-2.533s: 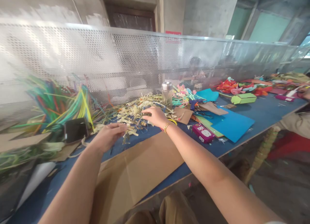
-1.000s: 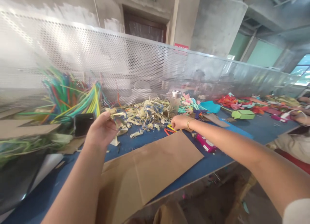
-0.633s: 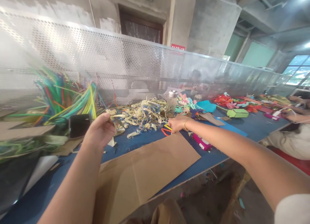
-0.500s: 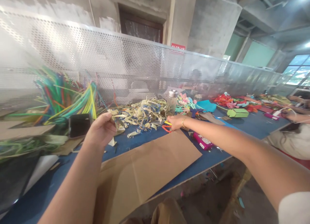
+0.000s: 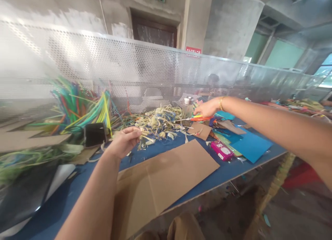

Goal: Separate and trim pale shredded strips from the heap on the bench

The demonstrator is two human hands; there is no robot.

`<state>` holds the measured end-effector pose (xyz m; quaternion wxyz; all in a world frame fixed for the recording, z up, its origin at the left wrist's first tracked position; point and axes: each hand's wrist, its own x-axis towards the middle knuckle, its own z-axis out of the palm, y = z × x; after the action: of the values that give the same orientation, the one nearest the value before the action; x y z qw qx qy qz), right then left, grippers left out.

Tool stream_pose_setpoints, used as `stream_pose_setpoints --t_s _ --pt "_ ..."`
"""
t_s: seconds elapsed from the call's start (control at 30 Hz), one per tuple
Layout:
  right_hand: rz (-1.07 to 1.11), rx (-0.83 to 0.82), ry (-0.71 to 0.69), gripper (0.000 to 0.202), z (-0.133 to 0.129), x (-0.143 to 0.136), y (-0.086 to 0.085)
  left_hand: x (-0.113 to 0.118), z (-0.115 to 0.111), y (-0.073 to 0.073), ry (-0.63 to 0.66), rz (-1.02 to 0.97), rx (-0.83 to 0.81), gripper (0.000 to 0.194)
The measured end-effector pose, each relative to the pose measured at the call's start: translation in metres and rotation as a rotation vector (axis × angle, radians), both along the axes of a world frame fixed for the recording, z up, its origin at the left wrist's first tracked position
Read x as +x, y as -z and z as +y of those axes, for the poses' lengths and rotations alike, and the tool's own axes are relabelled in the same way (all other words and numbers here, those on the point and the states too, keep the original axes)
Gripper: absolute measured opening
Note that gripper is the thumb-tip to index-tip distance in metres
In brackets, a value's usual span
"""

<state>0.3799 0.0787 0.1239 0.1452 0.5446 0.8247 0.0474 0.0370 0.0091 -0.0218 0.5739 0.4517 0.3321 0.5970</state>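
Observation:
My left hand [image 5: 127,139] is closed in a pinch at the near left edge of a heap of pale dried strips [image 5: 158,120]. A pale strip [image 5: 145,133] sticks out from its fingertips. My right hand [image 5: 208,107], with a gold bracelet at the wrist, is beyond the heap's right side, fingers curled down on orange-handled scissors [image 5: 199,118]. The blades point left over the heap; the hand partly hides the handles. Below both hands lies a large brown cardboard sheet [image 5: 168,177].
A glass bottle [image 5: 188,106] stands behind the heap. Right of the cardboard lie a magenta pack [image 5: 221,150] and blue sheets [image 5: 252,144]. Colourful pipe-like stems [image 5: 77,105] and a black box [image 5: 95,134] are at left. A perforated metal screen [image 5: 155,67] runs behind.
My right hand has moved right and away from me with the scissors, uncovering a small brown card and the blue sheets. My left hand has shifted right and slightly down. The view has turned slightly.

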Motion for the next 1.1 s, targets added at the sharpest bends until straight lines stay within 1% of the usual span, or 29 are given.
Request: stream_pose_setpoints --t_s 0.03,0.07,0.17,0.27,0.33,0.37,0.43,0.53,0.57,0.63,0.7,0.77,0.83,0.97,1.1 --pt "0.087 -0.189 0.064 0.052 -0.01 0.007 0.005 0.001 -0.001 0.0 0.012 0.017 -0.001 0.018" --pt "0.217 -0.305 0.114 0.055 -0.019 0.014 0.011 0.001 -0.001 0.0 0.019 0.032 -0.007 0.018" --pt "0.698 -0.582 0.27 0.049 -0.046 0.033 0.039 0.004 -0.005 -0.003 0.017 0.065 -0.02 0.019" --pt "1.082 -0.768 0.408 0.034 -0.064 0.048 0.065 0.007 -0.008 -0.006 0.021 0.112 -0.019 0.02" --pt "1.303 -0.847 0.488 0.03 -0.074 0.054 0.079 0.007 -0.009 -0.006 0.028 0.153 -0.015 0.02" --pt "1.401 -0.881 0.506 0.029 -0.08 0.055 0.084 0.007 -0.01 -0.007 0.032 0.175 -0.013 0.019" --pt "1.565 -0.974 0.489 0.033 -0.096 0.051 0.095 0.005 -0.01 -0.007 0.04 0.219 -0.001 0.018" --pt "1.684 -1.184 0.427 0.044 -0.125 0.032 0.114 0.003 -0.011 -0.007 0.037 0.258 0.021 0.018" --pt "1.702 -1.233 0.392 0.044 -0.135 0.023 0.12 0.003 -0.011 -0.007 0.037 0.264 0.025 0.018" --pt "1.706 -1.326 0.367 0.044 -0.152 0.003 0.131 0.003 -0.013 -0.008 0.046 0.275 0.026 0.018" --pt "1.717 -1.392 0.341 0.045 -0.161 -0.016 0.138 0.004 -0.015 -0.009 0.06 0.29 0.023 0.018" --pt "1.712 -1.446 0.321 0.046 -0.163 -0.03 0.143 0.004 -0.017 -0.01 0.062 0.305 0.022 0.018" --pt "1.694 -1.484 0.302 0.045 -0.158 -0.039 0.146 0.004 -0.018 -0.011 0.065 0.319 0.025 0.018" --pt "1.658 -1.509 0.258 0.044 -0.144 -0.048 0.148 0.003 -0.018 -0.012 0.092 0.375 0.046 0.016" --pt "1.589 -1.568 0.274 0.045 -0.138 -0.054 0.147 0.003 -0.016 -0.012 0.077 0.482 0.083 0.013"
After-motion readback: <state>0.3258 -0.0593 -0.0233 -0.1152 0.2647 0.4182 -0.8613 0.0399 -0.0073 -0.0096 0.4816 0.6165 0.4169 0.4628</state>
